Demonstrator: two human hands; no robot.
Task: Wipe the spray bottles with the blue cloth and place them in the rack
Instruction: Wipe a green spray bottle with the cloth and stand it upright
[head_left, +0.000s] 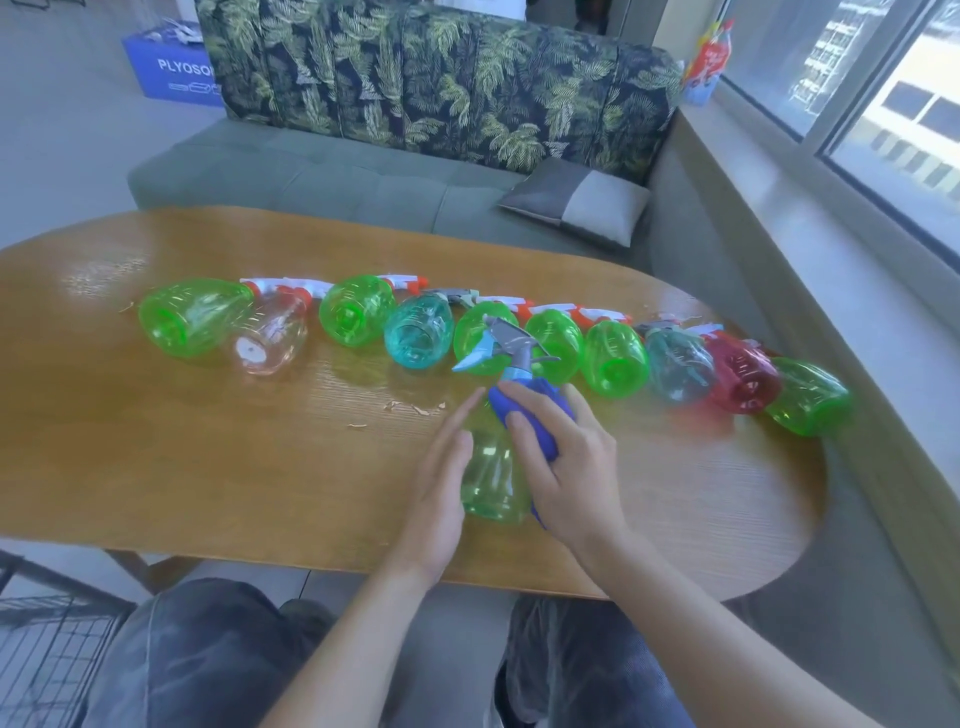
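At the wooden counter (208, 467), I saw the right hand (571, 467) curl its grip around the blue cloth (535, 415), pressed to the neck of an upright green spray bottle (491, 478). The left hand (441, 478) lay flat-fingered against its side. Ten more bottles (358, 312) lay in a row behind.

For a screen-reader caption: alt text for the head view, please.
Right hand wraps a blue cloth round an upright green spray bottle; left hand lies flat against its side. Ten more bottles lie in a row on the wooden table.
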